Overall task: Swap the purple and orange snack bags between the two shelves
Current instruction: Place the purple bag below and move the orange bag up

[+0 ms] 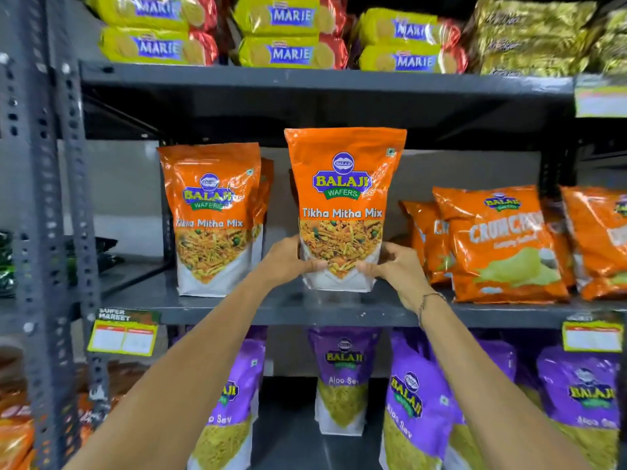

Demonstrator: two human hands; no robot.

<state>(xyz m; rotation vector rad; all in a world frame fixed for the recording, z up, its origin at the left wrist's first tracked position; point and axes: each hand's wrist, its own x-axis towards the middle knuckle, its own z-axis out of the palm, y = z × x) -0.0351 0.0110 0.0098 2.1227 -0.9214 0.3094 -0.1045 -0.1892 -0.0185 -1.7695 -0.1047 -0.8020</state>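
Observation:
An orange Tikha Mitha Mix bag (342,184) stands upright at the middle of the grey middle shelf (278,308). My left hand (288,261) grips its lower left side and my right hand (393,266) grips its lower right side. Another orange Tikha Mitha Mix bag (212,212) stands to its left, with at least one more behind it. On the shelf below stand several purple Aloo Sev bags: one in the middle (342,374), one at the left (230,401) partly hidden by my left forearm, and others at the right (412,398).
Orange Crunchex chip bags (502,242) lean at the right of the middle shelf. Yellow Marie biscuit packs (291,35) and gold packs (529,35) fill the top shelf. A perforated grey upright (51,198) stands at left. Price tags (122,335) hang from the shelf edge.

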